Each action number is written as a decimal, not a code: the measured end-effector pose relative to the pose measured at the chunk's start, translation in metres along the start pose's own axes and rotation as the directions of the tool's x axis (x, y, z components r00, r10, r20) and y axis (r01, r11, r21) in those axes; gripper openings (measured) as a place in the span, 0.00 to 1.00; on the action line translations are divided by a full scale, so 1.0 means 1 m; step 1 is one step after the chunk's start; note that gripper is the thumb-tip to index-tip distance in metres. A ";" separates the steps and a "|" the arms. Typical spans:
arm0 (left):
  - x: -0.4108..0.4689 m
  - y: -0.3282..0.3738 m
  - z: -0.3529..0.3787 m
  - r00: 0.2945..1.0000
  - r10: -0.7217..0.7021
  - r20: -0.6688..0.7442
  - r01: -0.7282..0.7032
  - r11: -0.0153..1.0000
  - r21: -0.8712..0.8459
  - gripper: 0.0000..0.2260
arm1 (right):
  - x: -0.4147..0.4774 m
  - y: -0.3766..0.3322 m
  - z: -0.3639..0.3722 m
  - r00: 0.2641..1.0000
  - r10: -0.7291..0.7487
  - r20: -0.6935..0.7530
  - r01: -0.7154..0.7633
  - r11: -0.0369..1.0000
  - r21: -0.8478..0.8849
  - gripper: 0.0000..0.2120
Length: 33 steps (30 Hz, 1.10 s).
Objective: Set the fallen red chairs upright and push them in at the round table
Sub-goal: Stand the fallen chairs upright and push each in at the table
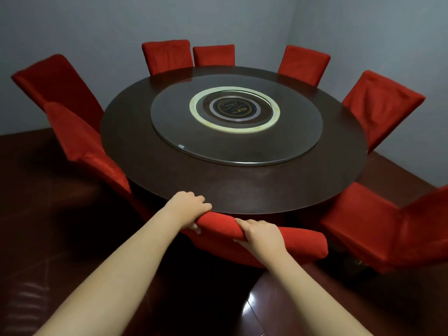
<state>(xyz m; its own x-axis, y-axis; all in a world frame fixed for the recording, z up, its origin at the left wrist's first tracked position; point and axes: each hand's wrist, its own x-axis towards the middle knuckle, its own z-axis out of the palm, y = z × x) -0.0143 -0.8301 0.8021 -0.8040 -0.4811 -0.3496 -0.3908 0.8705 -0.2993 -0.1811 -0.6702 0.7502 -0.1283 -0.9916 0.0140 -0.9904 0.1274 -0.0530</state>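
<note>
Item: near chair (pixel 303 241), upright, back rail at the worktop (pixel 242 190) edge. My left hand (pixel 190 209) and right hand (pixel 260 235) both clasp that rail, spread apart to push it in squarely. Seat hidden, probably under the rim.

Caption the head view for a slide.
Left hand and right hand grip the red chair at the round table.

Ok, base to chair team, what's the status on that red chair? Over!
Left hand and right hand grip red chair by its backrest top. Chair upright, near round table rim. Nothing visible blocking.
</note>
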 end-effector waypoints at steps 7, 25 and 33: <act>-0.016 0.014 -0.016 0.990 -0.137 0.033 0.093 0.458 -0.884 0.13 | -0.007 -0.005 -0.034 0.957 0.291 -0.011 -0.164 0.570 0.805 0.19; 0.033 0.294 -0.189 0.881 -0.368 -0.296 -0.454 -0.489 -0.744 0.18 | -0.187 0.208 -0.134 0.752 0.656 0.068 0.124 -0.242 0.962 0.24; 0.075 0.450 -0.280 0.863 -0.297 -0.409 -0.506 -0.484 -0.714 0.18 | -0.299 0.345 -0.173 0.768 0.640 -0.034 0.133 -0.108 0.985 0.33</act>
<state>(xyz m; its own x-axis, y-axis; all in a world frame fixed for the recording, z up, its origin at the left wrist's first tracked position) -0.3766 -0.4451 0.8898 -0.7609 -0.6312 0.1507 0.2752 -0.1035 0.9558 -0.4929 -0.3264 0.9009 -0.7341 -0.6790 0.0103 0.1397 -0.1658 -0.9762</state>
